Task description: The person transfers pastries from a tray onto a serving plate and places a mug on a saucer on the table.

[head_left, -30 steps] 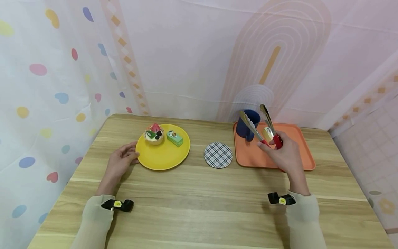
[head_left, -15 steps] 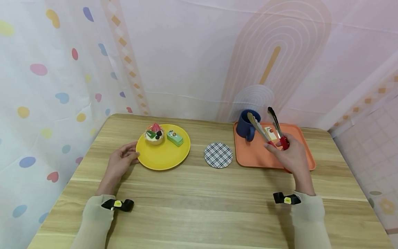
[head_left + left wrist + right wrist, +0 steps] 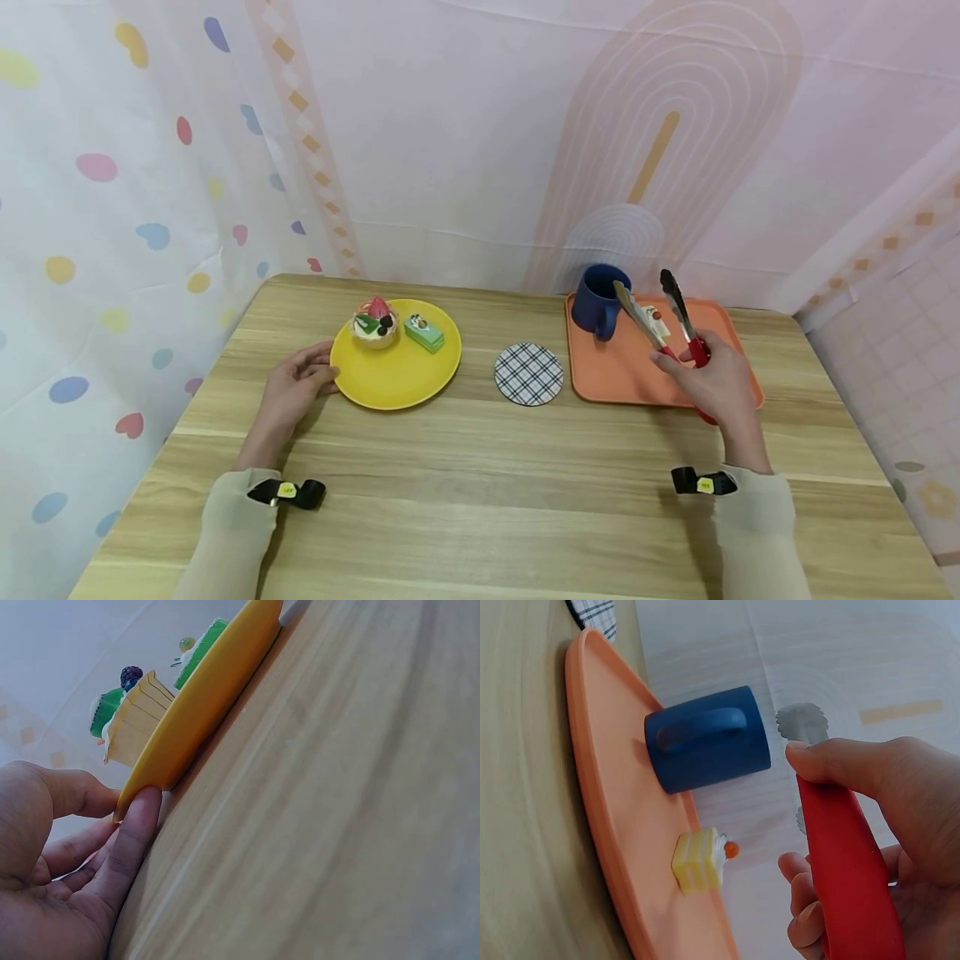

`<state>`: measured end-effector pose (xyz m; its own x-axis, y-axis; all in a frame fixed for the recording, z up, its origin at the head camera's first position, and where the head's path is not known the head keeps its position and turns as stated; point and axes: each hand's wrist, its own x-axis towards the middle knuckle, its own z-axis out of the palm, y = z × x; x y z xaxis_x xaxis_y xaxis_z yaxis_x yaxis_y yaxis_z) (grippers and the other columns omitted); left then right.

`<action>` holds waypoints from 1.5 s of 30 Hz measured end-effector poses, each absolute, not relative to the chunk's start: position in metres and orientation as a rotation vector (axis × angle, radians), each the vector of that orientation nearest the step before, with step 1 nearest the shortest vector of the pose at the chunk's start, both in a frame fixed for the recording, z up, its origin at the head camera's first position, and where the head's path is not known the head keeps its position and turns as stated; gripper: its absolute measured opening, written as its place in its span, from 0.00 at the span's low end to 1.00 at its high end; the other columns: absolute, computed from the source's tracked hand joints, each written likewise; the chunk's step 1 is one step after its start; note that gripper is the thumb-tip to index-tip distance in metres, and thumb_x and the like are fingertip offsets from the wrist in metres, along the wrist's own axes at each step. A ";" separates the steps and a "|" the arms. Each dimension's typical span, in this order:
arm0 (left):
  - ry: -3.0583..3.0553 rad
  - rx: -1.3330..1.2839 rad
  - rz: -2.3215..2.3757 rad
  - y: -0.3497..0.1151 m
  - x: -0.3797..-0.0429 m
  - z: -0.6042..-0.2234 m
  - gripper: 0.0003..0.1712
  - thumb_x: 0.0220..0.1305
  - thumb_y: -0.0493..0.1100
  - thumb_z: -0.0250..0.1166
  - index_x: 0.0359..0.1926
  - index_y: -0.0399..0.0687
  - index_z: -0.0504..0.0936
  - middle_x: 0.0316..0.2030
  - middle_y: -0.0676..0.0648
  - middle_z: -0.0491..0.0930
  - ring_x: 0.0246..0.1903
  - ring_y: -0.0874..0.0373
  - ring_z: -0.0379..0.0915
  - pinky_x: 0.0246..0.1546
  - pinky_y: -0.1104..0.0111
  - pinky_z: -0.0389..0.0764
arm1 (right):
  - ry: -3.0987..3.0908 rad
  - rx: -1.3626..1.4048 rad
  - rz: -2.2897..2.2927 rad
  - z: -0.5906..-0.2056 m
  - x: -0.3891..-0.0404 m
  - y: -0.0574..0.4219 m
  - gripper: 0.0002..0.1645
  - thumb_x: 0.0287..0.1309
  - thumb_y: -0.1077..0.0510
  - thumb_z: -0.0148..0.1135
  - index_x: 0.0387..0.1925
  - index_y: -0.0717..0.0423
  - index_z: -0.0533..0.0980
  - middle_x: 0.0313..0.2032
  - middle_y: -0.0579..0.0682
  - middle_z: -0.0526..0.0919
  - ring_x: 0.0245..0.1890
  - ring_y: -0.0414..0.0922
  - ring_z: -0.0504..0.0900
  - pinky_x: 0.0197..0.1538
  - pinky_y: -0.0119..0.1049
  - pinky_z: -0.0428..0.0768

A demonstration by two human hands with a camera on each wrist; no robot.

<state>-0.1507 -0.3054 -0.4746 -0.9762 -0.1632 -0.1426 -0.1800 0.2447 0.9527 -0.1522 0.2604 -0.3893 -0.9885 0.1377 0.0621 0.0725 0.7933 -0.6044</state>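
My left hand (image 3: 294, 385) pinches the left rim of a yellow plate (image 3: 390, 385), thumb and forefinger at its edge in the left wrist view. The plate bears a fruit tart (image 3: 373, 325) in a pleated cup and a green cake slice (image 3: 424, 332). On the right, my right hand (image 3: 716, 377) grips tongs (image 3: 847, 862) by their red handles. Their metal arms are spread, with nothing between the tips, above an orange tray (image 3: 611, 379). A yellow layered cake slice (image 3: 698, 860) with a small orange ball on top sits on the tray, partly behind the tongs in the head view.
A dark blue mug (image 3: 596, 302) stands upright at the tray's back left corner. Between plate and tray lies a round checked coaster (image 3: 528, 374). A patterned curtain (image 3: 465, 150) hangs behind the wooden table (image 3: 480, 500).
My right hand and the tongs have moved right and slightly toward me, from in front of the mug to near the yellow cake slice. The left hand keeps its place at the plate.
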 end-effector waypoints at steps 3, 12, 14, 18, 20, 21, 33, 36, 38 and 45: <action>2.468 -0.335 1.888 -0.305 -0.151 -0.474 0.32 0.75 0.39 0.60 0.76 0.42 0.66 0.52 0.50 0.74 0.41 0.74 0.78 0.44 0.76 0.89 | -2.885 -0.188 0.954 -0.392 -0.152 0.264 0.44 0.59 0.32 0.69 0.57 0.66 0.73 0.39 0.59 0.79 0.32 0.50 0.72 0.27 0.34 0.67; 2.465 -0.332 1.893 -0.307 -0.152 -0.476 0.32 0.75 0.38 0.60 0.76 0.42 0.65 0.52 0.50 0.74 0.41 0.74 0.78 0.44 0.76 0.89 | -2.903 -0.227 0.958 -0.399 -0.152 0.272 0.45 0.59 0.32 0.68 0.57 0.67 0.73 0.40 0.61 0.80 0.39 0.55 0.76 0.31 0.34 0.71; 2.463 -0.331 1.898 -0.308 -0.152 -0.477 0.32 0.75 0.38 0.60 0.76 0.42 0.65 0.52 0.50 0.74 0.40 0.74 0.78 0.43 0.76 0.89 | -2.912 -0.245 0.957 -0.400 -0.152 0.274 0.46 0.59 0.31 0.68 0.59 0.67 0.72 0.41 0.61 0.80 0.41 0.55 0.76 0.31 0.34 0.71; 2.465 -0.324 1.902 -0.308 -0.153 -0.478 0.32 0.75 0.38 0.60 0.76 0.41 0.65 0.51 0.51 0.74 0.40 0.74 0.78 0.43 0.76 0.89 | -2.930 -0.274 0.944 -0.401 -0.151 0.276 0.49 0.59 0.30 0.67 0.62 0.67 0.71 0.44 0.62 0.82 0.43 0.56 0.77 0.31 0.33 0.72; 2.466 -0.322 1.902 -0.308 -0.152 -0.478 0.32 0.75 0.38 0.60 0.76 0.41 0.65 0.51 0.51 0.74 0.40 0.74 0.78 0.43 0.76 0.89 | -2.935 -0.277 0.939 -0.402 -0.151 0.277 0.50 0.59 0.30 0.67 0.63 0.67 0.71 0.44 0.62 0.82 0.43 0.57 0.77 0.32 0.33 0.72; 2.467 -0.321 1.901 -0.308 -0.152 -0.478 0.32 0.75 0.38 0.60 0.76 0.41 0.65 0.51 0.51 0.74 0.41 0.74 0.78 0.43 0.75 0.89 | -2.936 -0.277 0.938 -0.402 -0.151 0.277 0.50 0.59 0.30 0.67 0.63 0.67 0.71 0.44 0.62 0.82 0.43 0.57 0.77 0.32 0.32 0.72; 2.467 -0.327 1.904 -0.307 -0.152 -0.479 0.32 0.74 0.38 0.61 0.75 0.41 0.66 0.51 0.52 0.74 0.40 0.73 0.78 0.43 0.76 0.89 | -3.023 -0.297 0.892 -0.408 -0.151 0.284 0.55 0.60 0.28 0.64 0.67 0.70 0.67 0.50 0.67 0.79 0.47 0.62 0.76 0.34 0.38 0.74; 2.477 -0.321 1.898 -0.308 -0.152 -0.479 0.32 0.74 0.38 0.61 0.75 0.42 0.66 0.52 0.50 0.75 0.40 0.73 0.78 0.43 0.76 0.89 | -3.018 -0.307 0.881 -0.409 -0.152 0.283 0.55 0.60 0.29 0.65 0.67 0.70 0.67 0.50 0.67 0.79 0.47 0.62 0.76 0.36 0.39 0.75; 2.483 -0.323 1.895 -0.308 -0.152 -0.479 0.31 0.74 0.38 0.61 0.75 0.42 0.67 0.52 0.49 0.75 0.40 0.74 0.78 0.43 0.76 0.89 | -3.009 -0.313 0.871 -0.410 -0.152 0.282 0.54 0.59 0.29 0.66 0.67 0.70 0.67 0.51 0.68 0.80 0.48 0.62 0.77 0.37 0.42 0.77; 2.483 -0.334 1.893 -0.307 -0.152 -0.479 0.31 0.74 0.38 0.61 0.75 0.41 0.67 0.52 0.50 0.74 0.40 0.74 0.78 0.42 0.76 0.89 | -3.007 -0.343 0.851 -0.411 -0.152 0.281 0.56 0.59 0.31 0.67 0.69 0.71 0.66 0.54 0.70 0.79 0.50 0.63 0.77 0.39 0.47 0.80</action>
<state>-0.1525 -0.3075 -0.4789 -0.9774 -0.1668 -0.1298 -0.1693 0.2506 0.9532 -0.1522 0.2807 -0.4106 -0.9762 0.2079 -0.0612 0.2092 0.8298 -0.5174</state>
